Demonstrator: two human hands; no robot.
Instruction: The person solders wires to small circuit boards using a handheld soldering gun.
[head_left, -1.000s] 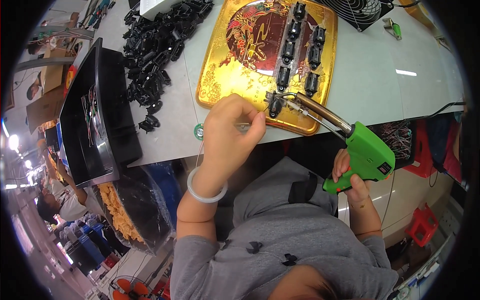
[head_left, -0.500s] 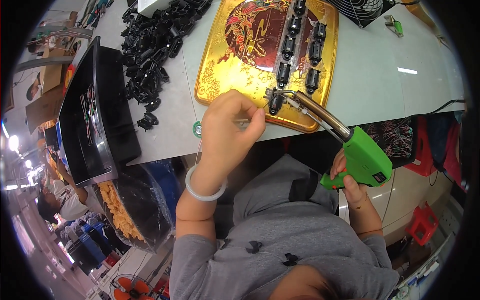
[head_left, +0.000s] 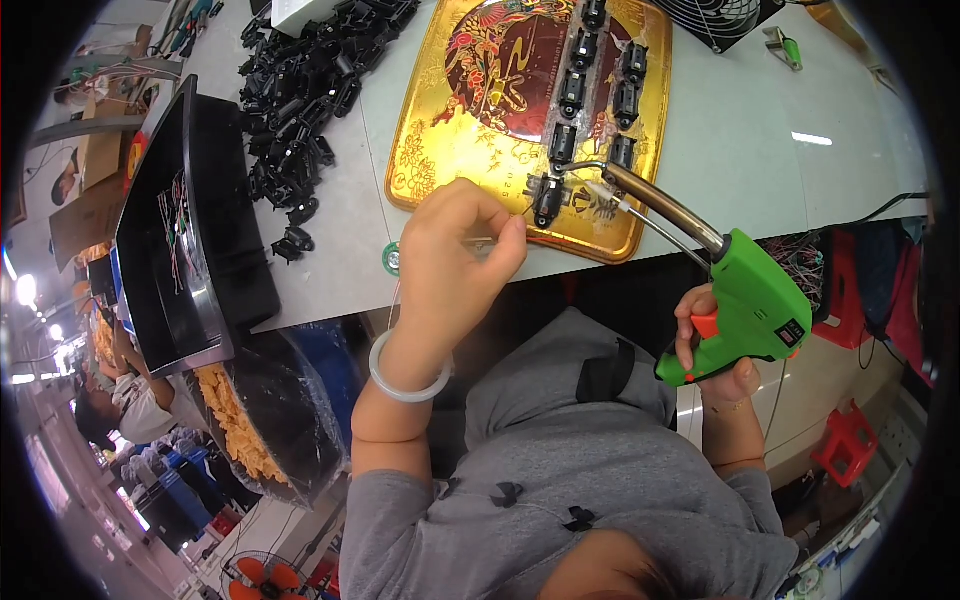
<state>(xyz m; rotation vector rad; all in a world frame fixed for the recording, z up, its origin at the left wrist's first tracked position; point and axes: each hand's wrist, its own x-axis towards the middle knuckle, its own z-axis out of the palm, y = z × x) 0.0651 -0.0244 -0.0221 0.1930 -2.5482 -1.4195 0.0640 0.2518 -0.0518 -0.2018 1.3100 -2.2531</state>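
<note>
My left hand point(head_left: 455, 250) is closed in a pinch at the near edge of a gold tin lid point(head_left: 425, 165). A thin wire seems to be in its fingertips, pointing at the nearest black plastic housing point(head_left: 547, 203). Beside that hand a small round green part point(head_left: 392, 258) with thin wires rests at the table edge. My right hand point(head_left: 705, 335) grips the handle of a green soldering gun point(head_left: 765, 300), a finger at its orange trigger. The gun's bent tip point(head_left: 580, 166) hovers just above the nearest housing, apart from it as far as I see.
Several more black housings point(head_left: 573, 92) stand in two rows on the lid. A heap of them point(head_left: 300, 110) lies left, beside a black bin point(head_left: 160, 250) with wires inside. A fan point(head_left: 715, 20) is at the back right; a red stool point(head_left: 845, 445) stands on the floor.
The soldering gun has moved right, and its tip has lifted off the nearest housing, away from me. My left hand has stayed almost in place.
</note>
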